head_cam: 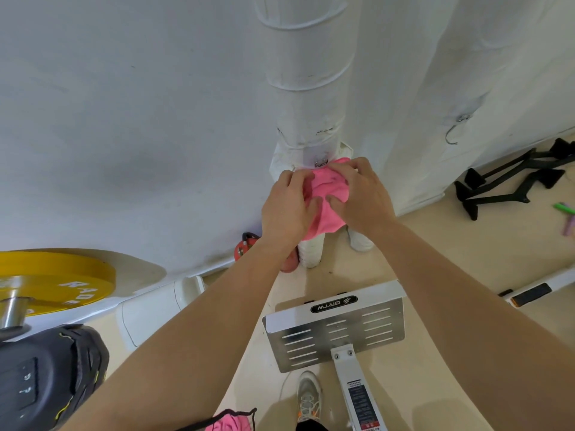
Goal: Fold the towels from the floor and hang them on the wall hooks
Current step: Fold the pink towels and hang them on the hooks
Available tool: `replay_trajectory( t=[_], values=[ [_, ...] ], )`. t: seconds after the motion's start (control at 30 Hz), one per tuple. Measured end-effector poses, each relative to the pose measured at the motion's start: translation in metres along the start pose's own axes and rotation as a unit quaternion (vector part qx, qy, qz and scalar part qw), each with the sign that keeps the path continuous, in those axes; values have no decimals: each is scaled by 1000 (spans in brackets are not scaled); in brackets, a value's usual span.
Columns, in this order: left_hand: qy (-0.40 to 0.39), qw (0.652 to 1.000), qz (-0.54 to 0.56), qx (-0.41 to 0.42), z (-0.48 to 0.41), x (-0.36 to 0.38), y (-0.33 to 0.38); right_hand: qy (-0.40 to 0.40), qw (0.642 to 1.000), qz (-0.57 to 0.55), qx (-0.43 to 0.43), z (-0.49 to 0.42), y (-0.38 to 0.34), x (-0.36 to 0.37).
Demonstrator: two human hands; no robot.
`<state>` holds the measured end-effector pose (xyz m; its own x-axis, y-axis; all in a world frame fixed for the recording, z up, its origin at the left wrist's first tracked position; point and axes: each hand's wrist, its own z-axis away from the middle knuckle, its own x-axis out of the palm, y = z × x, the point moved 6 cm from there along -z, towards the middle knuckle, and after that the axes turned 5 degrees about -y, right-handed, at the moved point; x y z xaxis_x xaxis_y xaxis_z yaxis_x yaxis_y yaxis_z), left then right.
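Against a white padded pillar (308, 73), a person holds a bunched pink towel (326, 200) up to a small metal hook (321, 163) fixed to the padding. The towel's top edge sits right at the hook; whether it has caught on it cannot be told. The left hand (284, 209) grips the towel's left side, fingers curled into the cloth and thumb pressed on its front. The right hand (362, 197) grips the right side and top, fingers curled over the upper edge beside the hook, thumb pressing the front near the left thumb. Both bare forearms reach up from the bottom of the view. To the right, a second hook (452, 132) hangs bare on the white wall (124, 119). On the pale floor (435, 259) lie black handles (510, 181) at far right, a red kettlebell (245, 244) beside the pillar's base, and a yellow weight plate (62, 275) at left. A slotted metal footplate (336, 334) stands below the hands, a grey shoe (308, 396) just beneath it. Another pink cloth (231, 423) shows at the bottom edge.
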<state>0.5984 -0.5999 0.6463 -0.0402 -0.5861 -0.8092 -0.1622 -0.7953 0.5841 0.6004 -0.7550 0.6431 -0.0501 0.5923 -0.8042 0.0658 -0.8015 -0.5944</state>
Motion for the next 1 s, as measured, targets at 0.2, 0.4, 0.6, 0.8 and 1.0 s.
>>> replay_trajectory(
  t=[0.2,0.4,0.6,0.8,1.0],
  values=[
    [15,1000,21,-4,5,-12,-1,4,1000,-11,20,4,-9,-9],
    [-19,1000,7,-18,26,-37,-11,-22,999,42,23,23,-33,-20],
    [-107,988,-66,-93,82,-91,-47,-86,989,117,35,69,-90,-7],
    [-180,969,-111,-130,188,-139,-114,-160,975,146,45,135,-172,55],
    [-181,963,-115,-161,306,-193,-212,-160,970,180,13,211,-269,138]
  ],
)
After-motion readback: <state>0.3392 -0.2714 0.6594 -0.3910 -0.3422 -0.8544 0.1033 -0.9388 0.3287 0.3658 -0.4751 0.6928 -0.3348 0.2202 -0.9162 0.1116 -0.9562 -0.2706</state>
